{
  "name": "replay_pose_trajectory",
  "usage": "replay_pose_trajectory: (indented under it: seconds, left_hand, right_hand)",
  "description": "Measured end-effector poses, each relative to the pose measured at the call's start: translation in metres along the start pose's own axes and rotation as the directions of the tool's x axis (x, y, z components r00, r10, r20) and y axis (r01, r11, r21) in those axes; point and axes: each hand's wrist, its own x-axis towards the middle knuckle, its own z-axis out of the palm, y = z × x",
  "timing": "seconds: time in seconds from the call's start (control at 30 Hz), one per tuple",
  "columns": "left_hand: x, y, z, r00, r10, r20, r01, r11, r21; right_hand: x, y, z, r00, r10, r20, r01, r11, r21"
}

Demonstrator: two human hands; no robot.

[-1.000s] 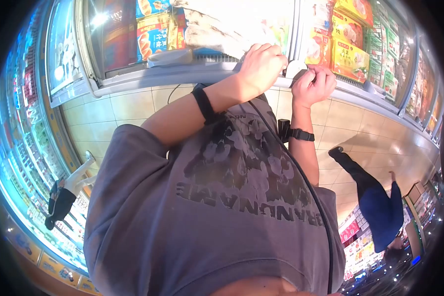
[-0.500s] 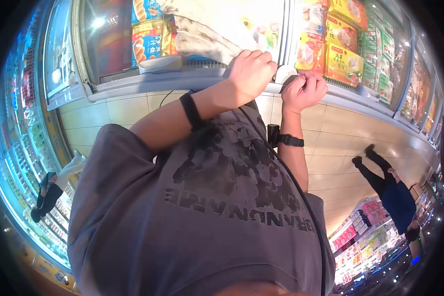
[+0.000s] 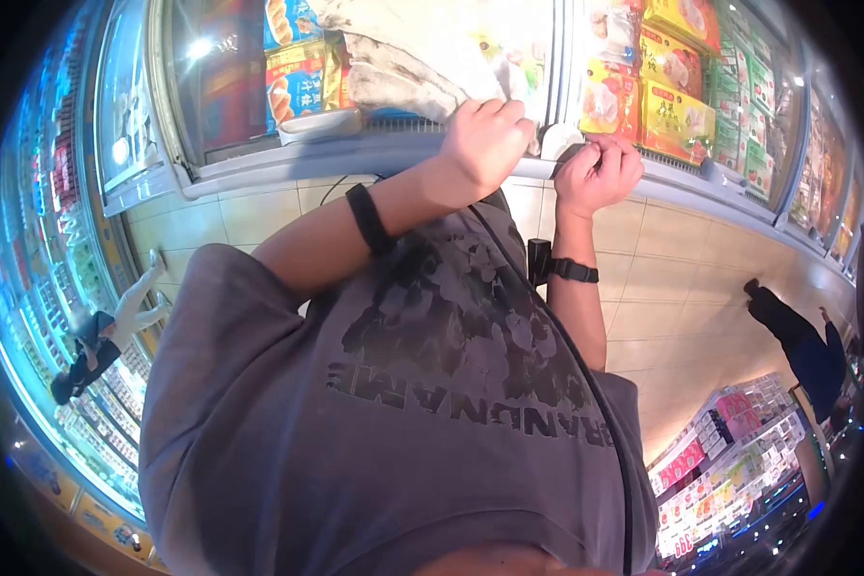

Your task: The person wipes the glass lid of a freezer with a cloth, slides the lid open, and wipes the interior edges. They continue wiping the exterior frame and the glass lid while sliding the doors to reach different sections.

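My left hand [image 3: 487,146] is closed at the freezer's front rail [image 3: 250,165]. Its fingers are curled and what they hold is hidden. A pale item with grey-brown streaks [image 3: 403,72] lies in the freezer and reaches close to its knuckles. Just to the right, my right hand [image 3: 600,176] is also closed, with the fingertips pressed together; nothing in them can be made out. A white rounded piece [image 3: 561,142] sits on the rail between the two hands. Glare washes out the area above my left hand.
Blue and red food packets [image 3: 295,84] lie in the left freezer section, yellow packets [image 3: 677,120] in the right one. Lit shelves [image 3: 43,278] run along the left, with a person [image 3: 96,355] beside them. Another person [image 3: 816,370] is at the right, beyond stacked goods [image 3: 730,461].
Both hands stay closed at the rail, nearly unmoved. The view has shifted slightly. The person at the right has moved farther right, and the person at the left has changed stance.
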Motion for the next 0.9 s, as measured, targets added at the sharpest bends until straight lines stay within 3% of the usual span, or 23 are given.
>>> replay_pose_trajectory:
  seconds: [0.1, 0.27, 0.4, 0.53, 0.63, 0.73, 0.8, 0.9]
  left_hand:
    - [-0.001, -0.003, -0.006, 1.000, 0.024, -0.020, -0.024, 1.000, -0.015]
    - [0.016, 0.012, 0.004, 0.996, 0.044, 0.076, -0.053, 0.992, 0.111]
    - [0.002, 0.005, 0.006, 1.000, 0.006, -0.028, -0.006, 1.000, 0.014]
    - [-0.001, -0.005, -0.003, 0.999, -0.026, -0.019, 0.025, 1.000, -0.016]
    - [0.001, -0.004, 0.000, 0.999, 0.038, -0.006, -0.038, 0.999, -0.023]
    - [0.002, -0.007, 0.006, 0.994, 0.087, -0.065, -0.095, 0.985, -0.143]
    - [-0.004, -0.013, 0.005, 0.988, 0.084, -0.128, -0.128, 0.914, -0.385]
    - [-0.002, -0.019, 0.000, 0.999, 0.042, -0.024, -0.048, 0.851, -0.524]
  right_hand:
    - [0.002, 0.003, -0.001, 1.000, -0.008, 0.000, 0.008, 1.000, 0.003]
    - [-0.002, 0.001, -0.001, 1.000, 0.015, 0.023, -0.015, 1.000, -0.022]
    - [-0.002, 0.002, -0.003, 1.000, 0.026, 0.017, -0.026, 1.000, -0.006]
    - [-0.002, 0.002, 0.001, 0.999, 0.028, 0.016, -0.028, 1.000, -0.008]
    - [-0.002, 0.002, 0.000, 1.000, 0.026, 0.013, -0.026, 1.000, -0.002]
    - [-0.002, 0.001, 0.000, 0.999, 0.037, 0.012, -0.037, 0.999, -0.006]
    - [-0.002, 0.000, -0.001, 0.999, 0.052, -0.002, -0.052, 0.999, -0.012]
    - [-0.002, 0.001, 0.001, 0.998, 0.056, -0.011, -0.056, 0.998, -0.016]
